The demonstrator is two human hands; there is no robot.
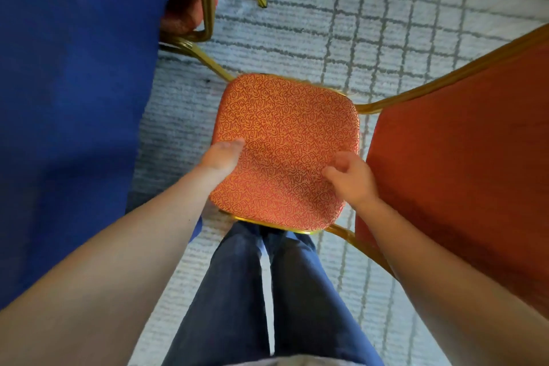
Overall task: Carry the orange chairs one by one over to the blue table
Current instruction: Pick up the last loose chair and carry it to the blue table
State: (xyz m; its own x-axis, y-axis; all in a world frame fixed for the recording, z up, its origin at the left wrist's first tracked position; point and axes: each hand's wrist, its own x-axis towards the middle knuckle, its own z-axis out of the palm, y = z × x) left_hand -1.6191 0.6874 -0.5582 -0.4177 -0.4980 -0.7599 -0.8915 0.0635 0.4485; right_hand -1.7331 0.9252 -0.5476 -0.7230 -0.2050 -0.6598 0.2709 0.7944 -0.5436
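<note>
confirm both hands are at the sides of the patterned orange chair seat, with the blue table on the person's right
No. The head view shows the blue cloth-covered table on the person's left. The left hand and right hand are at the sides of the patterned orange chair seat.
</note>
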